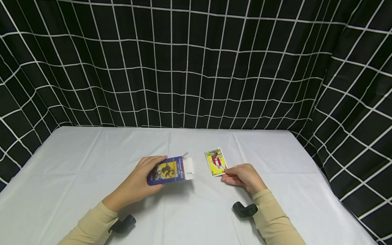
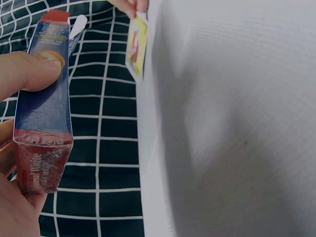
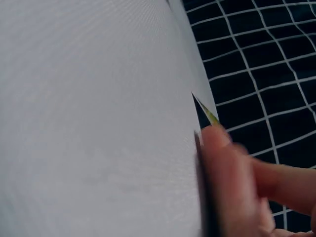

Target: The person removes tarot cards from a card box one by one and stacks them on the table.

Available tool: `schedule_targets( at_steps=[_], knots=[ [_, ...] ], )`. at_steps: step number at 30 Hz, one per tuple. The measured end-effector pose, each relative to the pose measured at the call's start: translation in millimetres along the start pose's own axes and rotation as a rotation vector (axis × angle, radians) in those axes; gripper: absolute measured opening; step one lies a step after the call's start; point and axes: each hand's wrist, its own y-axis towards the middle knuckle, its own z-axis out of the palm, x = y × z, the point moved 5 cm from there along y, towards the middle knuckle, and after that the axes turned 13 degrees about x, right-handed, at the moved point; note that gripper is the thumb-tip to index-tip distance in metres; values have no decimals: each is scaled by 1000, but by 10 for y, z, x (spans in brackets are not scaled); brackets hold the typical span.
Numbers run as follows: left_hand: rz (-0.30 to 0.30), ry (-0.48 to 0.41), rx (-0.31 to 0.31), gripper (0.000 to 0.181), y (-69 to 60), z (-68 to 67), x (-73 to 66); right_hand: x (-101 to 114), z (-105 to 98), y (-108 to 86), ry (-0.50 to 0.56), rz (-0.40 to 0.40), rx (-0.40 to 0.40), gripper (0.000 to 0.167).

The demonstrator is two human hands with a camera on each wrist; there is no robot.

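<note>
My left hand (image 1: 136,185) grips a blue tarot card box (image 1: 167,171), thumb on one long side and fingers on the other. The box's right end stands open, its white flap (image 1: 189,166) sticking out. In the left wrist view, clear wrap shows on the box's red bottom end (image 2: 42,165). To the right, my right hand (image 1: 243,177) pinches a tarot card (image 1: 215,160) by its lower right corner; its yellow picture shows a red and white figure. The right wrist view catches only a thin edge of the card (image 3: 211,114) past blurred fingers; whether several cards are stacked I cannot tell.
A white cloth covers the table (image 1: 101,153). Black curtain (image 1: 183,68) with a white grid hangs behind it and at both sides. Dark wrist camera mounts (image 1: 245,209) stick out from both tan sleeves (image 1: 275,217), low over the cloth.
</note>
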Motion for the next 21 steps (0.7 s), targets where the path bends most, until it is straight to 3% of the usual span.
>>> schedule_targets(
  at_steps=[6, 21],
  knots=[
    [4, 0, 5, 75, 7, 6, -5, -32, 14, -13, -249, 78, -31, 17],
    [2, 1, 11, 77, 5, 9, -30, -35, 26, -49, -287, 100, 46, 18]
  ],
)
